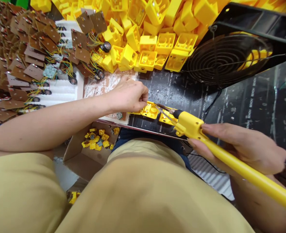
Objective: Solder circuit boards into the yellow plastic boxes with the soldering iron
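Note:
A long yellow soldering iron (193, 124) with a black collar and thin metal tip is gripped in my right hand (244, 145). Its tip reaches over a small open yellow plastic casing (150, 110) near the bench's front edge. My left hand (130, 94) is closed, fingertips pinched together at that casing's left side. What they hold, if anything, is hidden. A second yellow casing (167, 117) lies just right of the first, partly behind the iron. Another yellow casing (135, 112) shows beneath my left fingers.
Many yellow casings (147, 60) are heaped along the back. Brown circuit boards (38, 42) with wires and small round speakers crowd the left, some on white foam (70, 87). A black fan (217, 61) stands back right. Below the edge, a cardboard box (82, 161) holds small yellow parts.

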The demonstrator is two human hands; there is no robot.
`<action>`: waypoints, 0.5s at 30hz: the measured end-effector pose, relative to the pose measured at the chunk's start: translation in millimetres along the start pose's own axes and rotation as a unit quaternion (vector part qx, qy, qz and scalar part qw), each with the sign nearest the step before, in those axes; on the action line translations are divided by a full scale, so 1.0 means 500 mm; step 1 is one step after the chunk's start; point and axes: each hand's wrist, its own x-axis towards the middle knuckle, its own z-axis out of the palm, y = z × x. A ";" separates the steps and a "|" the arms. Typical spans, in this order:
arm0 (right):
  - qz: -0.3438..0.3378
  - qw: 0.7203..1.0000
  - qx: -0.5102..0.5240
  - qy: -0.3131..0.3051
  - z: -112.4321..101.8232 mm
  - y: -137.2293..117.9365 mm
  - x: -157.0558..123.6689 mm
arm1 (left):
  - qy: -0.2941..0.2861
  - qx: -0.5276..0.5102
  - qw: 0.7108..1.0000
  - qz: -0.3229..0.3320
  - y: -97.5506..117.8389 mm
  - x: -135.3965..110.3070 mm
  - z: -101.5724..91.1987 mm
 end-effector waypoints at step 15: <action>-0.065 0.996 0.008 -0.054 -0.031 -0.029 0.045 | -0.025 0.026 0.999 -0.019 0.017 0.011 -0.005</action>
